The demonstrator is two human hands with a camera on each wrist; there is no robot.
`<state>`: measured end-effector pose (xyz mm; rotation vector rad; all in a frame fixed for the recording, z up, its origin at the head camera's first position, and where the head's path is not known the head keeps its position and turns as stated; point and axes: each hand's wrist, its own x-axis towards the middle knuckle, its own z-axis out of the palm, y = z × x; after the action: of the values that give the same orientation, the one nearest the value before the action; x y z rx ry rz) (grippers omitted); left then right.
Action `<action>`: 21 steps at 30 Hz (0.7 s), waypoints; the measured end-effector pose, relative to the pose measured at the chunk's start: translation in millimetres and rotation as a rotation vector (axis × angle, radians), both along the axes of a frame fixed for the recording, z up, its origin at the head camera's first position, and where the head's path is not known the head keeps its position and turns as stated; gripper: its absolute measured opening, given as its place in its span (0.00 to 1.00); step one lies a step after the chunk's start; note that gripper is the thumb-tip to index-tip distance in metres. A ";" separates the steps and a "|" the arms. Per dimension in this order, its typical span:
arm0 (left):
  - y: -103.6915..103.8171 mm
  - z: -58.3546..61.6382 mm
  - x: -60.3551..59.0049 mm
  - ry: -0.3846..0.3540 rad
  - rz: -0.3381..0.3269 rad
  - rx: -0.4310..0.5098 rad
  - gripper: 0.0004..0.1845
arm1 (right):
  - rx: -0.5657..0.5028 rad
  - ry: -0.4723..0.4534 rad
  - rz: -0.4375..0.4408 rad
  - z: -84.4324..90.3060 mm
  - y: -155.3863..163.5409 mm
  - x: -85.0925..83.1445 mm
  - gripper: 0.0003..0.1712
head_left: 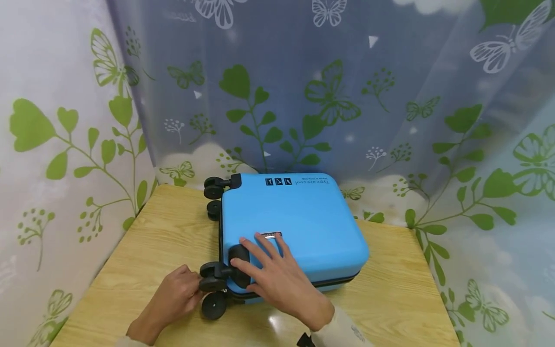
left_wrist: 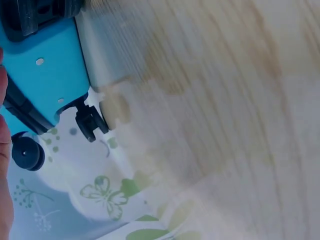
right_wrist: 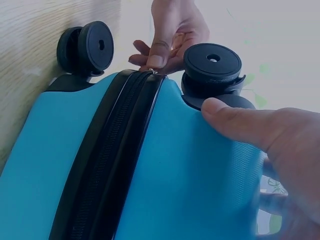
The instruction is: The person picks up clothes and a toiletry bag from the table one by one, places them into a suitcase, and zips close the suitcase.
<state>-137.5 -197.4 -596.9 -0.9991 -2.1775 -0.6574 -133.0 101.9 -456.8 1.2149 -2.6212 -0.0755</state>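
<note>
A blue hard-shell suitcase [head_left: 295,226] lies flat mid-bench [head_left: 143,250]. The right hand [head_left: 270,272] presses spread, straight fingers on its shell near a caster wheel [right_wrist: 212,62]. The left hand [head_left: 179,291] pinches the zipper pull [right_wrist: 152,71] at the near-left corner.

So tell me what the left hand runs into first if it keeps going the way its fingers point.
Most likely the zipper seam of the blue suitcase. In the right wrist view the left hand pinches at the zipper's end between the two near wheels, so the suitcase edge comes straight away.
</note>
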 end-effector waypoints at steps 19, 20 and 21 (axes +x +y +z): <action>17.3 -7.9 10.3 -0.146 -0.030 0.003 0.08 | 0.159 -0.132 -0.067 21.0 -15.7 -10.3 0.50; 19.1 -9.1 11.1 -0.155 -0.041 0.017 0.07 | 0.172 -0.140 -0.070 21.8 -16.4 -10.3 0.50; 20.8 -10.0 12.1 -0.169 -0.048 0.030 0.08 | 0.183 -0.147 -0.073 22.3 -16.9 -10.3 0.50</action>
<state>-125.4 -176.6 -606.9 -1.0153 -2.2872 -0.8213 -143.3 84.9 -434.5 1.2246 -2.8390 -0.2535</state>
